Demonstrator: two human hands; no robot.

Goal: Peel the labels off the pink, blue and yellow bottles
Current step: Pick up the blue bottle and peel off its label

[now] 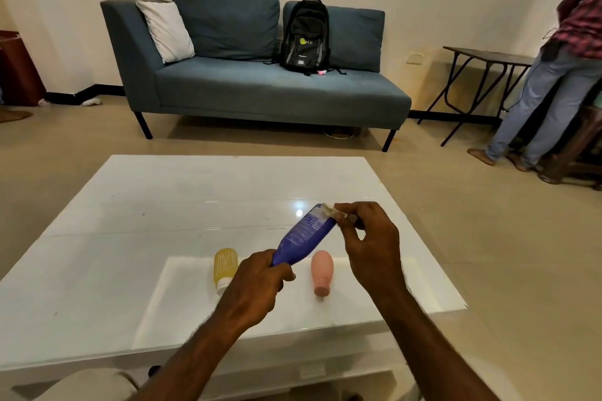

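The left hand [257,286] wraps its grip around the lower end of the blue bottle [301,239], held tilted above the table [97,238]. The right hand [371,244] pinches a crumpled label scrap [329,210] at the bottle's upper end — yellow bottle [224,267] and pink bottle [322,272] lie on the table below.

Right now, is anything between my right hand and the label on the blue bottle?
Nothing visible. The right hand already pinches the peeled label at the far end of the blue bottle, which the left hand holds above the table.
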